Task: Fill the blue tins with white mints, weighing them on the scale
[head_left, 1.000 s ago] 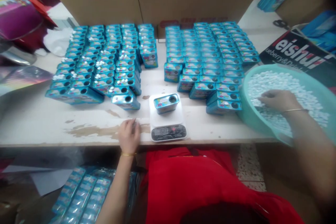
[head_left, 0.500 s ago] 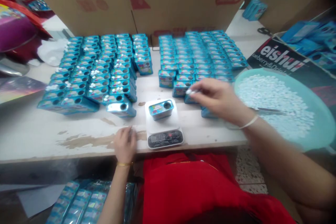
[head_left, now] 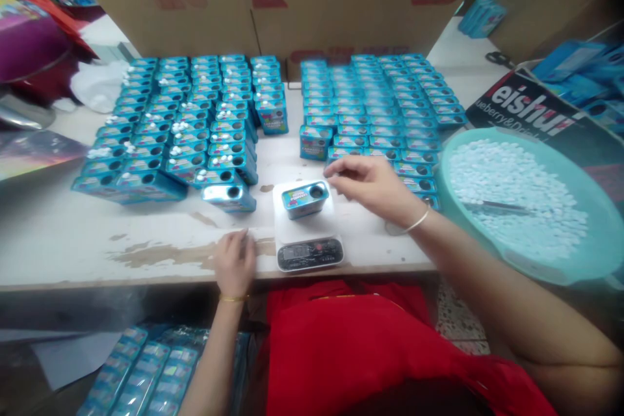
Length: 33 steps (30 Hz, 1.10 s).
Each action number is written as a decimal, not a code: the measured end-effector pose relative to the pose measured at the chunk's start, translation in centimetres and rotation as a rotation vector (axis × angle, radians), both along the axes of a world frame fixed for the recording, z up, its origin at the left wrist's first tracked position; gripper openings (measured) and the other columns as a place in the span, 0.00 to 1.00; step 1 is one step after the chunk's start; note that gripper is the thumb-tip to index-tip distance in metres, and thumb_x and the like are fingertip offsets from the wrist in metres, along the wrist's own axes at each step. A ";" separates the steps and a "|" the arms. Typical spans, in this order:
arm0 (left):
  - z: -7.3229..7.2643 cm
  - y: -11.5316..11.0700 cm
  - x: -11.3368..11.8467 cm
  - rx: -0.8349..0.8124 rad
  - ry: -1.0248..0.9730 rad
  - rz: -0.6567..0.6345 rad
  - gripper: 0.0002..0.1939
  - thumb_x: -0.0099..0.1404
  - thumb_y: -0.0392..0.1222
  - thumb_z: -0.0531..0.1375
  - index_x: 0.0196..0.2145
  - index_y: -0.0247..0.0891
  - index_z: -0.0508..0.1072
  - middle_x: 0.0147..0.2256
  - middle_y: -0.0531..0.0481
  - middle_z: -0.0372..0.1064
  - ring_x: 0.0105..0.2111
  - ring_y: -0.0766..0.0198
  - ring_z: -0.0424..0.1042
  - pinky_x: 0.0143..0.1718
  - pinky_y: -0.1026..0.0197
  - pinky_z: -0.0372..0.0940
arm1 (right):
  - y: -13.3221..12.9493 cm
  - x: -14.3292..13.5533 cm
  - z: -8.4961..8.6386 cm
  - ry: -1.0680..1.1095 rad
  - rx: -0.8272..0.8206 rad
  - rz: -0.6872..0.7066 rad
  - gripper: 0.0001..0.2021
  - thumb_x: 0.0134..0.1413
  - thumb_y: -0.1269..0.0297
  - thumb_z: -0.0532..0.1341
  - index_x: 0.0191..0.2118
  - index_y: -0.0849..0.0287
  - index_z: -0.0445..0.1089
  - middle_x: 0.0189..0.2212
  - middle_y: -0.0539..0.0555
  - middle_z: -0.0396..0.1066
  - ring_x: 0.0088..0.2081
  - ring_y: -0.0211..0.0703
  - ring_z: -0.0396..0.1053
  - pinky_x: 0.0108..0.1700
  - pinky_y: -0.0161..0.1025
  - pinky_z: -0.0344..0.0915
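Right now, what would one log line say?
right hand: near blue rectangular tin; tin: on flat white scale; left hand: beside scale; white pellets: in round turquoise basin

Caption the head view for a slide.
Right-hand grip near a blue tin on a white scale, left-hand grip on the table, turquoise basin of white pieces at right.

The left forearm (head_left: 218,348) rises from the bottom edge, left of centre, to a nearly straight left wrist (head_left: 234,307). The left hand (head_left: 235,266) lies back upward, below and left of the frame's centre, its fingers (head_left: 237,244) loosely curled. From the bent right elbow (head_left: 589,357) at lower right, the right forearm (head_left: 487,286) slants up leftward. The right hand (head_left: 377,187) is just right of centre, thumb and fingertips close together, pointing left; whether they touch is unclear.
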<state>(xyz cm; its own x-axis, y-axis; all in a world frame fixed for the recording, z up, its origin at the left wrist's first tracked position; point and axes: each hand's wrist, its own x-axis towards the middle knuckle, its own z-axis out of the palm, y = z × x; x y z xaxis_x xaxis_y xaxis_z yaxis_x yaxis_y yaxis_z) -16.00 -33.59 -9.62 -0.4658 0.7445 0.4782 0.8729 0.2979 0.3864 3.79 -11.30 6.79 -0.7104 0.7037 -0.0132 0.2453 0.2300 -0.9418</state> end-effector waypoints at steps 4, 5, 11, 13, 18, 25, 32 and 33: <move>-0.4 -0.2 -0.1 -0.006 -0.030 0.020 0.11 0.65 0.40 0.55 0.43 0.35 0.72 0.36 0.42 0.68 0.37 0.59 0.67 0.41 0.56 0.64 | -0.6 2.9 -2.3 0.177 -0.616 -0.131 0.09 0.47 0.68 0.63 0.38 0.60 0.73 0.28 0.50 0.68 0.26 0.32 0.62 0.28 0.32 0.60; -0.4 -0.2 -0.1 -0.011 -0.036 0.021 0.11 0.64 0.40 0.55 0.43 0.35 0.72 0.36 0.42 0.68 0.37 0.59 0.67 0.41 0.56 0.64 | -0.9 3.8 -3.4 0.192 -0.723 -0.159 0.09 0.47 0.68 0.63 0.38 0.59 0.73 0.29 0.51 0.68 0.27 0.33 0.63 0.28 0.32 0.61; -0.2 -0.1 -0.1 -0.026 -0.032 0.020 0.11 0.65 0.41 0.55 0.42 0.35 0.72 0.36 0.43 0.67 0.37 0.59 0.66 0.41 0.56 0.63 | -3.2 8.8 -10.2 0.185 -0.954 -0.387 0.06 0.47 0.69 0.64 0.34 0.61 0.75 0.30 0.53 0.69 0.29 0.33 0.66 0.29 0.29 0.65; -0.2 0.0 -0.1 -0.025 -0.034 0.018 0.11 0.65 0.41 0.55 0.42 0.35 0.71 0.36 0.43 0.67 0.37 0.59 0.66 0.41 0.57 0.63 | -3.8 9.7 -11.5 0.165 -0.948 -0.434 0.07 0.45 0.70 0.66 0.34 0.62 0.74 0.30 0.53 0.70 0.28 0.32 0.66 0.28 0.28 0.65; 0.4 0.0 0.2 0.002 -0.065 -0.008 0.12 0.65 0.42 0.55 0.43 0.35 0.71 0.36 0.43 0.67 0.37 0.59 0.67 0.42 0.56 0.63 | -4.7 10.1 -12.8 0.189 -0.916 -0.483 0.11 0.44 0.66 0.68 0.35 0.63 0.71 0.28 0.54 0.71 0.26 0.33 0.66 0.25 0.29 0.62; 8.3 4.7 2.3 0.041 0.014 -0.249 0.30 0.60 0.50 0.61 0.58 0.38 0.60 0.49 0.39 0.62 0.51 0.53 0.63 0.53 0.50 0.60 | -5.2 9.9 -13.3 0.260 -0.857 -0.473 0.15 0.43 0.60 0.69 0.36 0.62 0.70 0.27 0.53 0.72 0.24 0.32 0.64 0.22 0.29 0.57; 12.1 9.9 2.9 -0.211 0.082 -0.497 0.40 0.57 0.58 0.61 0.62 0.39 0.53 0.52 0.39 0.64 0.51 0.50 0.64 0.52 0.49 0.59 | -5.2 9.6 -12.3 0.241 -0.815 -0.453 0.22 0.42 0.51 0.68 0.39 0.62 0.69 0.25 0.50 0.68 0.21 0.31 0.60 0.20 0.30 0.51; 12.1 10.1 2.8 -0.216 0.067 -0.496 0.40 0.58 0.57 0.61 0.62 0.40 0.53 0.51 0.40 0.65 0.51 0.51 0.64 0.51 0.49 0.59 | -5.1 9.2 -11.3 0.221 -0.785 -0.424 0.23 0.43 0.50 0.67 0.40 0.62 0.69 0.23 0.49 0.66 0.20 0.30 0.58 0.20 0.30 0.48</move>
<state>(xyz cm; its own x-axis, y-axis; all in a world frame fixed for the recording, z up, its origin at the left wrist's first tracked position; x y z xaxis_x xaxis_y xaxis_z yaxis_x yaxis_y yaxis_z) -13.17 -23.53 2.43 -0.0074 0.9517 0.3069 0.9494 -0.0896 0.3009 12.94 -16.38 -4.49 -0.4380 0.7527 -0.4916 -0.0415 -0.5632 -0.8253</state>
